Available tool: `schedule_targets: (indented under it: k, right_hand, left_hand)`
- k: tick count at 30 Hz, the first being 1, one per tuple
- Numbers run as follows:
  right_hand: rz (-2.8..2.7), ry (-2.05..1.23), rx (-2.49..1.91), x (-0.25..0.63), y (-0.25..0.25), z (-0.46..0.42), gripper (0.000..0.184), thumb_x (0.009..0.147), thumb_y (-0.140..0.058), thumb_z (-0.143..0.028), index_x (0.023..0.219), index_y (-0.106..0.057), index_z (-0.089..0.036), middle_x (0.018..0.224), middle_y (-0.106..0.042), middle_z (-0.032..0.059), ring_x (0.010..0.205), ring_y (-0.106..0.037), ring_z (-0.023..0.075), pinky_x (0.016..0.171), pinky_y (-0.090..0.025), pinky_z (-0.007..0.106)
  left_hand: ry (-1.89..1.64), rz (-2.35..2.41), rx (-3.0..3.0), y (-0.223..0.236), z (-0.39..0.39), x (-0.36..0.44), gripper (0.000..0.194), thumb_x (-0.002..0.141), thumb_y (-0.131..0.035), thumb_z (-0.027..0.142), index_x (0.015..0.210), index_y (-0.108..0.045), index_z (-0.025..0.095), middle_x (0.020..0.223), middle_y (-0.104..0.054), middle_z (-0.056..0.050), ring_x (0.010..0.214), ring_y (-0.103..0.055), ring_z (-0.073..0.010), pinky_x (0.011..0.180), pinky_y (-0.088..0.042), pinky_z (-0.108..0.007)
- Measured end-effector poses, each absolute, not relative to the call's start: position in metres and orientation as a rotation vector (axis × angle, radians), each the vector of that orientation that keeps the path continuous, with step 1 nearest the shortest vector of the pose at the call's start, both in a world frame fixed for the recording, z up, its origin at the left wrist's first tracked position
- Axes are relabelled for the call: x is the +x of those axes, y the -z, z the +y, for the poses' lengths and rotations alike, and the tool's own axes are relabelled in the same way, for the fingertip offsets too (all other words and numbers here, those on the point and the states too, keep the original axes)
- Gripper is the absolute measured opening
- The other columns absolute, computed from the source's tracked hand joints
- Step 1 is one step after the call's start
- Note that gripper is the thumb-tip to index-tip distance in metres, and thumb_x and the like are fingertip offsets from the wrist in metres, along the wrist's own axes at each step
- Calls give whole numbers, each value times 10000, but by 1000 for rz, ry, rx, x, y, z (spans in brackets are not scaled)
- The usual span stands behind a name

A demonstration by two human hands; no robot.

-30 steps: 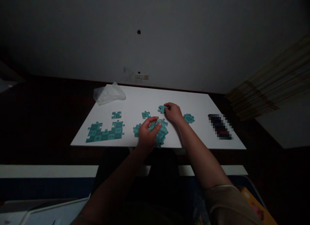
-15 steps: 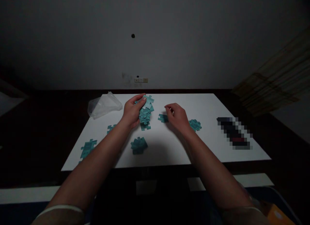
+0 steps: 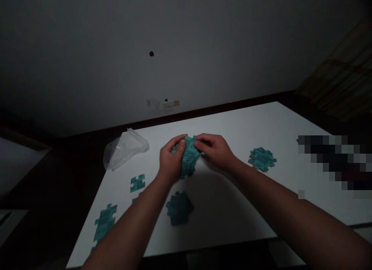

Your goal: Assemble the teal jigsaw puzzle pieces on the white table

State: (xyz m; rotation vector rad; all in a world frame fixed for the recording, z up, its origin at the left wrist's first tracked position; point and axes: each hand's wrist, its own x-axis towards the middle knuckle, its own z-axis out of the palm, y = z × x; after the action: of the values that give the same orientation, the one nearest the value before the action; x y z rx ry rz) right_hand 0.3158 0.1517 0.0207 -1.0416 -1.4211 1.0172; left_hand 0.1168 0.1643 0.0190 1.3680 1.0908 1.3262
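A loose stack of teal jigsaw puzzle pieces (image 3: 189, 157) is held above the middle of the white table. My left hand (image 3: 172, 155) is closed around its left side, thumb on top. At the upper right of the stack, my right hand (image 3: 214, 149) pinches a piece between thumb and fingers; whether that piece is apart from the stack I cannot tell. Below the hands lies a small pile of puzzle pieces (image 3: 179, 208). Another pile of pieces (image 3: 262, 159) rests to the right of my right hand.
On the left of the white table (image 3: 232, 212) lie a single piece (image 3: 137, 183) and some joined-looking pieces (image 3: 105, 222), partly behind my left forearm. A clear plastic bag (image 3: 128, 147) sits at the back left. A pixelated dark object (image 3: 334, 161) lies at the right.
My right hand has moved from over the table to the stack in my left hand. The view has tilted and shifted closer to the table.
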Motion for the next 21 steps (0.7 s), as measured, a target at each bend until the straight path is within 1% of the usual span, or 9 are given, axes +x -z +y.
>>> schedule_targets:
  k: [2,6,11,13,14,16,18,20,21]
  right_hand:
    - [-1419,-999,-1036,317,-26,151,293,965,-874,-602,930,-860,-312,879,-778,37,844,-697,274,802,-574,438]
    - [-1425,-978,-1032,317,-34,150,308,963,-881,-625,925,-878,-320,914,-800,42,912,-728,295,846,-593,454]
    - [-1423,-958,-1004,316,-36,150,343,953,-886,-632,885,-869,-296,878,-790,32,911,-730,284,848,-594,430]
    - [-1401,-943,-1003,315,-36,151,357,941,-894,-628,893,-870,-275,869,-789,29,886,-720,266,833,-591,412]
    - [-1385,-938,-1001,315,-35,151,365,937,-893,-628,899,-870,-266,867,-789,28,872,-714,257,824,-592,404]
    - [-1341,-939,-993,313,-34,153,383,936,-885,-633,896,-863,-253,867,-792,31,848,-708,242,808,-599,394]
    - [-1274,-954,-967,312,-33,155,392,913,-903,-639,937,-862,-250,878,-799,34,835,-720,235,806,-618,393]
    - [-1212,-967,-936,312,-33,156,444,862,-957,-615,1114,-878,-258,873,-799,20,817,-738,232,817,-641,399]
    - [-1200,-968,-923,312,-33,156,522,838,-982,-588,1233,-870,-265,861,-795,7,804,-747,230,824,-651,403]
  left_hand:
    - [-1297,1068,1337,-17,165,117,422,935,-897,760,1127,-961,390,1211,-909,-101,1223,-825,-413,1052,-659,-562]
    - [-1293,1041,1290,-18,164,119,466,925,-883,811,1090,-954,381,1126,-904,-101,1154,-839,-403,1000,-675,-547]
    - [-1313,995,1227,-27,161,124,531,853,-918,862,1022,-939,359,1027,-898,-91,1061,-831,-382,958,-689,-546]
    - [-1332,980,1215,-31,160,125,495,820,-971,815,999,-935,355,1027,-898,-85,1038,-831,-359,937,-694,-518]
    - [-1331,974,1212,-32,159,125,472,782,-1020,764,1002,-935,355,1033,-898,-80,1019,-832,-346,913,-695,-499]
    - [-1316,964,1213,-34,157,125,484,665,-1122,617,1024,-934,352,1028,-895,-67,956,-828,-320,855,-691,-462]
    - [-1306,964,1213,-36,156,124,539,577,-1162,485,1041,-931,338,995,-886,-54,884,-815,-295,815,-685,-442]
    - [-1322,965,1204,-38,155,123,521,576,-1154,441,1029,-926,324,970,-874,-49,836,-800,-277,792,-684,-437]
    - [-1333,964,1196,-38,156,123,496,589,-1146,444,1016,-924,323,973,-871,-52,823,-793,-272,781,-684,-439]
